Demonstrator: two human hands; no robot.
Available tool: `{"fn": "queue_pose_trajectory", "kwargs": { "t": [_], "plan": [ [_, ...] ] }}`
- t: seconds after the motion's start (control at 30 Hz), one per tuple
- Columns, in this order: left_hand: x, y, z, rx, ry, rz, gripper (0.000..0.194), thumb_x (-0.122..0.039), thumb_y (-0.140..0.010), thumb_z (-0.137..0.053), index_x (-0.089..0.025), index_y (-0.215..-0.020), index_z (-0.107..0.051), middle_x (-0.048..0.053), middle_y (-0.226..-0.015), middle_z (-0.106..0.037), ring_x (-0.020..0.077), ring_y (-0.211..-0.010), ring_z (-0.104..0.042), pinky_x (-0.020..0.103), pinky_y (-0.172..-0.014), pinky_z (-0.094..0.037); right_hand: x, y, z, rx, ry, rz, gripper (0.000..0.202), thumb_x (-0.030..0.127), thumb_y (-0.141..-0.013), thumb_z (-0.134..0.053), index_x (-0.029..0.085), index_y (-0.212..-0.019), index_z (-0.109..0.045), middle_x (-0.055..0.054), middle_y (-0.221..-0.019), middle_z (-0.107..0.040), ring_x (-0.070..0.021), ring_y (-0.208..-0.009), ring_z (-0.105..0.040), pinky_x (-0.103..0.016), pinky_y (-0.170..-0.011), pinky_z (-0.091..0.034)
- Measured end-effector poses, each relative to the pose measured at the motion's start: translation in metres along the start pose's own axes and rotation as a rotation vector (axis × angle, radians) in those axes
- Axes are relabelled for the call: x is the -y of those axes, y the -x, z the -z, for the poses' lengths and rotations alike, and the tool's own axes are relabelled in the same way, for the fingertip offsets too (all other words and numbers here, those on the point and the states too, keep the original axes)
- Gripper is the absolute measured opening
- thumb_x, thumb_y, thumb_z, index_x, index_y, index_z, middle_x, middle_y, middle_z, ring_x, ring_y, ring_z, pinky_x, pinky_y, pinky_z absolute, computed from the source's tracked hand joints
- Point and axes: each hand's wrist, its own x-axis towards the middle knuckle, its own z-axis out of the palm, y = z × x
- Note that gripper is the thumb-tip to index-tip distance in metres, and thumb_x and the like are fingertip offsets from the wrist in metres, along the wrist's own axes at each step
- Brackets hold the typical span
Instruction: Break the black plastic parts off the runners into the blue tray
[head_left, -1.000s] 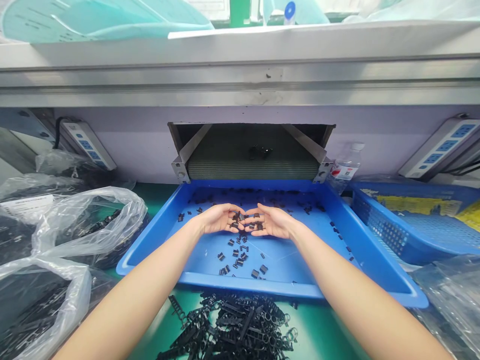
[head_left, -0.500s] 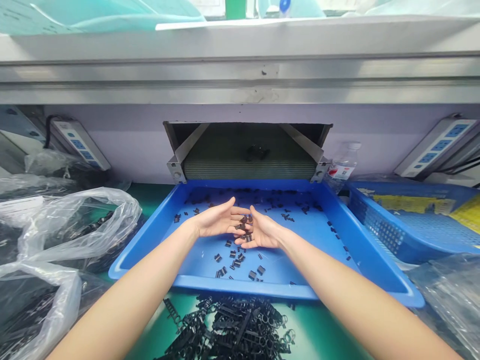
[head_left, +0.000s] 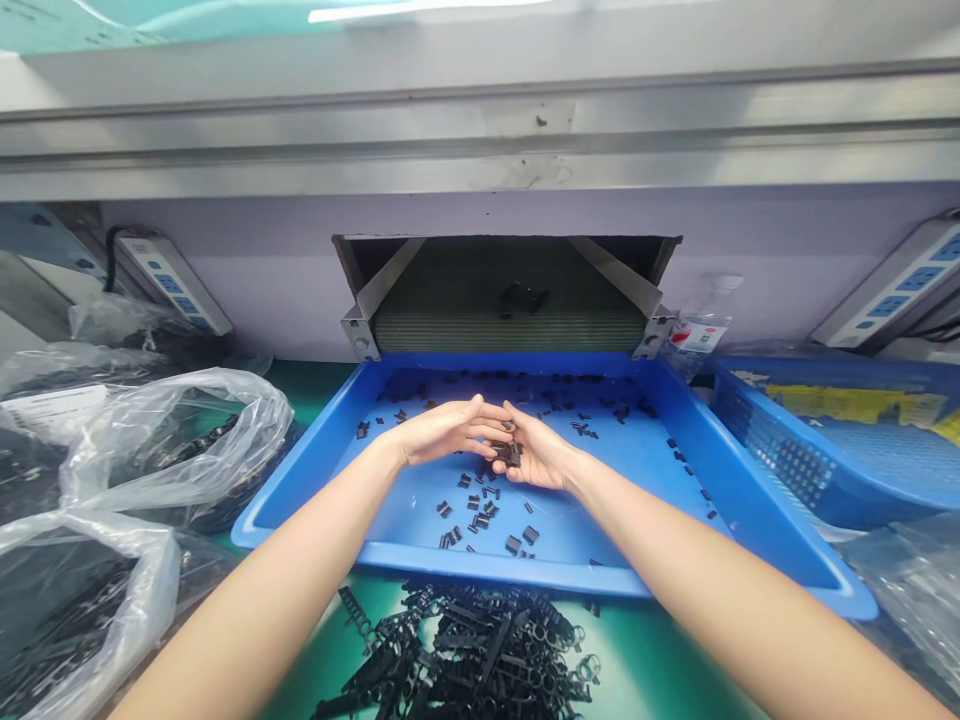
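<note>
Blk pcs (head_left: 514,455), blu tray (head_left: 480,571)

Shows a bare left hand (head_left: 446,430) and a bare right hand (head_left: 544,452), both slim, with long, slender fingers (head_left: 487,432) and tapered thumbs (head_left: 472,406). Narrows at both wrists (head_left: 576,468), then widens evenly along a long, smooth, bare left forearm (head_left: 289,575) and a matching bare right forearm (head_left: 709,565), each uncovered as far as visible.

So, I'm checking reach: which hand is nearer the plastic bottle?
Right. The right hand is over the blue tray, to the left of the bottle and nearer the camera; the left hand is farther left.
</note>
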Motion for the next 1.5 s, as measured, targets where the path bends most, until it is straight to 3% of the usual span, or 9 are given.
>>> {"fn": "queue_pose_trajectory", "kwargs": {
  "t": [0.23,0.47,0.57,0.7,0.9,1.07,1.2,1.3,1.5],
  "plan": [
    [0.006,-0.004,-0.002,-0.11,-0.221,-0.173,0.055,-0.054,-0.072,-0.054,-0.011,-0.105,-0.05,0.015,-0.103,-0.054,0.0235,-0.094,-0.051,0.032,-0.076,-0.043,0.002,0.0,0.0,0.004,-0.03,0.091,0.04,0.043,-0.092,-0.024,0.012,-0.076,-0.045,-0.004,-0.063,-0.049,-0.0105,-0.045,-0.051,-0.014,-0.031,-0.041],
    [0.011,-0.005,-0.019,-0.29,-0.877,-0.339,0.023,-0.031,-0.078,-0.047,-0.015,-0.065,-0.057,0.005,-0.082,-0.057,0.0168,-0.079,-0.052,0.027,-0.076,-0.04,0.002,0.001,-0.004,-0.063,-0.031,0.088,0.035,0.037,-0.093,-0.025,0.013,-0.072,-0.042,0.0,-0.053,-0.044,-0.0098,-0.041,-0.048,-0.012,-0.028,-0.036],
    [0.012,-0.009,-0.022,-0.345,-1.017,-0.435,0.02,-0.028,-0.079,-0.044,-0.017,-0.07,-0.058,0.004,-0.087,-0.054,0.0162,-0.083,-0.051,0.024,-0.078,-0.039,0.002,0.001,-0.006,-0.118,-0.007,0.12,0.035,0.036,-0.093,-0.027,0.014,-0.072,-0.043,0.002,-0.051,-0.041,-0.0085,-0.039,-0.046,-0.011,-0.027,-0.034],
    [0.013,-0.01,-0.005,-0.497,-1.124,-0.174,0.013,-0.019,-0.077,-0.042,-0.017,-0.081,-0.055,0.005,-0.09,-0.05,0.0184,-0.085,-0.049,0.026,-0.077,-0.039,0.006,0.001,-0.003,-0.237,0.075,0.202,0.032,0.033,-0.092,-0.034,0.015,-0.065,-0.037,0.004,-0.054,-0.039,-0.0043,-0.038,-0.041,-0.008,-0.026,-0.027],
    [0.027,-0.007,0.024,-0.411,-1.19,0.198,0.02,-0.002,-0.057,-0.058,-0.015,-0.072,-0.056,0.004,-0.077,-0.048,0.0158,-0.064,-0.048,0.03,-0.068,-0.04,0.004,-0.004,0.01,-0.366,0.48,0.271,0.026,0.021,-0.085,-0.049,0.015,-0.062,-0.038,0.004,-0.053,-0.041,-0.0036,-0.036,-0.036,-0.009,-0.025,-0.018],
    [0.035,-0.015,0.023,-0.414,-1.215,0.316,0.008,-0.008,-0.073,-0.054,-0.012,-0.081,-0.053,0.004,-0.088,-0.05,0.015,-0.078,-0.049,0.034,-0.077,-0.04,-0.002,-0.009,0.01,-0.386,0.9,0.186,0.01,0.015,-0.081,-0.054,0.017,-0.074,-0.047,0.006,-0.047,-0.041,-0.006,-0.032,-0.032,-0.014,-0.027,-0.02],
    [0.034,-0.016,0.022,-0.433,-1.176,0.384,0.008,-0.019,-0.079,-0.054,-0.012,-0.083,-0.054,0.004,-0.089,-0.053,0.0147,-0.081,-0.051,0.033,-0.076,-0.043,-0.005,-0.008,0.005,-0.321,1.147,0.142,0.015,0.017,-0.074,-0.064,0.017,-0.076,-0.05,0.004,-0.049,-0.045,-0.0106,-0.043,-0.04,-0.018,-0.04,-0.029],
    [0.034,-0.016,0.021,-0.479,-1.117,0.424,0.008,-0.02,-0.079,-0.054,-0.012,-0.078,-0.054,0.003,-0.084,-0.054,0.0137,-0.078,-0.052,0.031,-0.073,-0.044,-0.008,-0.009,0.003,-0.323,1.279,0.172,0.02,0.015,-0.068,-0.07,0.017,-0.073,-0.05,0.003,-0.054,-0.044,-0.0146,-0.057,-0.045,-0.022,-0.052,-0.032],
    [0.027,-0.017,0.012,-0.473,-0.898,0.53,0.02,-0.015,-0.075,-0.054,-0.01,-0.057,-0.047,-0.002,-0.053,-0.049,0.0096,-0.05,-0.05,0.023,-0.051,-0.044,-0.01,-0.012,0.001,-0.366,1.277,0.165,0.016,0.01,-0.079,-0.054,0.013,-0.065,-0.047,0.004,-0.059,-0.042,-0.0126,-0.061,-0.045,-0.025,-0.064,-0.037]
  ]
}}
